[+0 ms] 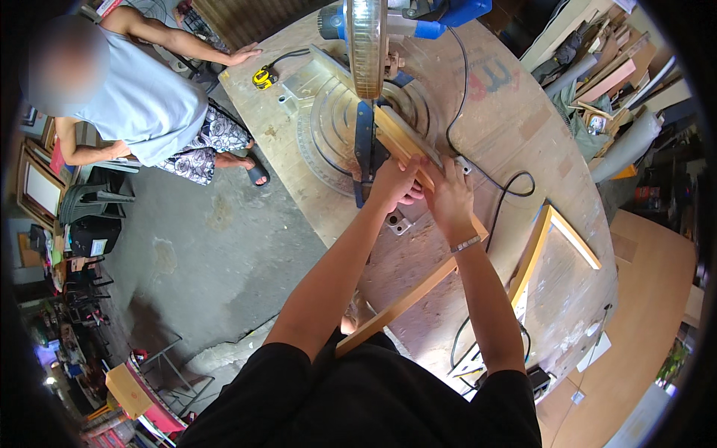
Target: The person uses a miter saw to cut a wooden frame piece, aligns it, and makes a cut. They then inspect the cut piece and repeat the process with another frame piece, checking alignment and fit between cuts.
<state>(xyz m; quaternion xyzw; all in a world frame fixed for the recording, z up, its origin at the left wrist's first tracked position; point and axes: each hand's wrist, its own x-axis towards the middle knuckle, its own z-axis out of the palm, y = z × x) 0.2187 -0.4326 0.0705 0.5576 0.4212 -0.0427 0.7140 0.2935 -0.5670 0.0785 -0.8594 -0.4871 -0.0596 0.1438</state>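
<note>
My left hand and my right hand are side by side, both closed on a wooden frame moulding. Its far end lies against the fence of a mitre saw, close under the clear blade guard. A second wooden strip runs from near my right wrist back toward my body and seems to meet the moulding at a corner. Some left fingers are curled near the saw's dark blue bar. A bracelet circles my right wrist.
The saw stands on a worn wooden table. On it are a yellow tape measure, a looping black cable and an L-shaped frame piece. A person stands across at the left, one hand on the table edge.
</note>
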